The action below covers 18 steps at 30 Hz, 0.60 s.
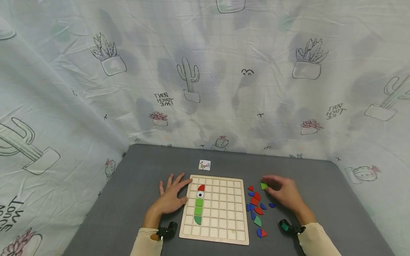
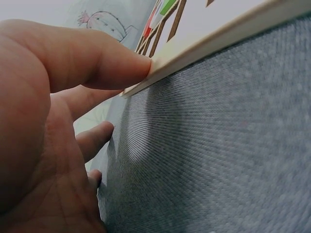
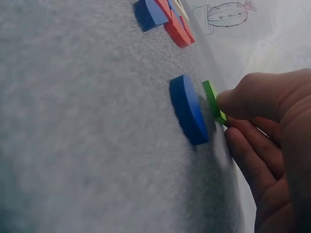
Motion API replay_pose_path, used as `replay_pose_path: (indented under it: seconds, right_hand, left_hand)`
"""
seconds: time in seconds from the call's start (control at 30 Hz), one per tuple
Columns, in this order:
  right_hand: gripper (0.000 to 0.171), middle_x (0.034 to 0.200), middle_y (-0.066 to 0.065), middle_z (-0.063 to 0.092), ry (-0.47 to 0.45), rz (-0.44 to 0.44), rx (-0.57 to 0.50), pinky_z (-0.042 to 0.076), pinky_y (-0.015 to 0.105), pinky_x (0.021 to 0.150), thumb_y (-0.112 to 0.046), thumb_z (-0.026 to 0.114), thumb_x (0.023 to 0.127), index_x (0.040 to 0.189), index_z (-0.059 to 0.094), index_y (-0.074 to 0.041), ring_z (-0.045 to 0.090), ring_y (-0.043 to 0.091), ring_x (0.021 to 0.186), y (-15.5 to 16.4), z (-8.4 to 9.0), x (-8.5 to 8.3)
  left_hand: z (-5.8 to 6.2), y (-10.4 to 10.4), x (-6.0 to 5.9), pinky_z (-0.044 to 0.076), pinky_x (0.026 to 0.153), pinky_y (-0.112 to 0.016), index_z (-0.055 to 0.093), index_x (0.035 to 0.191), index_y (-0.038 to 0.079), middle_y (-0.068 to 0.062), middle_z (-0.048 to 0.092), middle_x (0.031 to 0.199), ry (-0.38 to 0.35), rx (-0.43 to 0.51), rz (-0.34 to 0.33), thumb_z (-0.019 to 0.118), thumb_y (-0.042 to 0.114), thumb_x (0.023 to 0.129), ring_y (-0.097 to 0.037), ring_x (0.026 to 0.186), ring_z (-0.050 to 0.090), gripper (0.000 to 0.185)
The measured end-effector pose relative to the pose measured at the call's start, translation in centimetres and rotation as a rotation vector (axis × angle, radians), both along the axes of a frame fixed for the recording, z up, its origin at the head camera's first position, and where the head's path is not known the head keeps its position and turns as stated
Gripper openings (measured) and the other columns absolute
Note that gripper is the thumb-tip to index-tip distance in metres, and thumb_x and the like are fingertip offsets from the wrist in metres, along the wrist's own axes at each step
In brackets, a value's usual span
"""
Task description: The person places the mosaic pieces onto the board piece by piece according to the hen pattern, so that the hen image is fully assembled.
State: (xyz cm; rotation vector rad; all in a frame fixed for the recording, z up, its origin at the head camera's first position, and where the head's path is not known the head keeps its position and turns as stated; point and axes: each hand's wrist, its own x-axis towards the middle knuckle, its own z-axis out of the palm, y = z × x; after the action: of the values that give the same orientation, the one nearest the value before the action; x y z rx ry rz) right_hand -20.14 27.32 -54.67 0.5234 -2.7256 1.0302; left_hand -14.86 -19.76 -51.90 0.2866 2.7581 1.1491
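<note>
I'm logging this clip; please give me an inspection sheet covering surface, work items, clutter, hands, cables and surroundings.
Surface: dark grey tabletop, fabric-like in the wrist views.
Work items: wooden grid board with a column of five pieces, including one with an eye; small picture card beyond it.
Clutter: loose red, blue and green pieces scattered right of the board.
Hands: left hand touches the board's left edge, fingers spread; right hand pinches a light green piece.
Cables: nothing seen.
Surroundings: pale cloth with printed cacti and mirrored lettering.
</note>
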Motion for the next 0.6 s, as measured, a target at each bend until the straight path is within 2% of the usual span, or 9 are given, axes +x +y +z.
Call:
replay_pose_path:
  seconds: [0.23, 0.4, 0.5, 0.6]
  right_hand:
    - [0.043, 0.121, 0.006, 0.083, 0.038, -0.017, 0.004, 0.065, 0.043, 0.091, 0.001, 0.088, 0.086, 0.128, 0.079, -0.008, 0.08, 0.03, 0.108, 0.06, -0.04, 0.64]
    - [0.042, 0.12, 0.005, 0.083, 0.032, -0.038, -0.012, 0.065, 0.04, 0.091, 0.0, 0.088, 0.088, 0.128, 0.079, -0.009, 0.08, 0.029, 0.108, -0.13, -0.25, 0.76]
    - [0.04, 0.121, 0.005, 0.083, 0.011, -0.064, -0.036, 0.064, 0.036, 0.092, -0.002, 0.087, 0.09, 0.128, 0.079, -0.01, 0.08, 0.029, 0.109, -0.16, -0.36, 0.82]
    - [0.037, 0.122, 0.006, 0.083, -0.003, -0.089, -0.065, 0.061, 0.025, 0.091, -0.004, 0.086, 0.092, 0.129, 0.079, -0.009, 0.08, 0.029, 0.109, -0.24, -0.29, 1.03]
  left_hand:
    - [0.02, -0.01, 0.04, -0.017, 0.122, -0.081, 0.061, 0.158, 0.019, -0.02, 0.03, 0.179, 0.006, -0.004, 0.002, 0.075, 0.005, 0.093, -0.055, 0.168, 0.0, 0.068]
    - [0.13, -0.04, 0.04, -0.017, 0.122, -0.081, 0.061, 0.157, 0.018, -0.02, 0.03, 0.179, 0.01, -0.003, 0.004, 0.075, 0.005, 0.093, -0.055, 0.168, 0.001, 0.068]
    - [0.13, -0.02, 0.04, -0.017, 0.122, -0.08, 0.061, 0.158, 0.019, -0.02, 0.03, 0.179, 0.009, -0.005, 0.004, 0.075, 0.005, 0.093, -0.055, 0.168, 0.001, 0.068]
    - [0.04, -0.01, 0.06, -0.017, 0.122, -0.08, 0.061, 0.158, 0.019, -0.019, 0.03, 0.18, 0.003, -0.002, 0.002, 0.075, 0.006, 0.093, -0.055, 0.168, 0.0, 0.067]
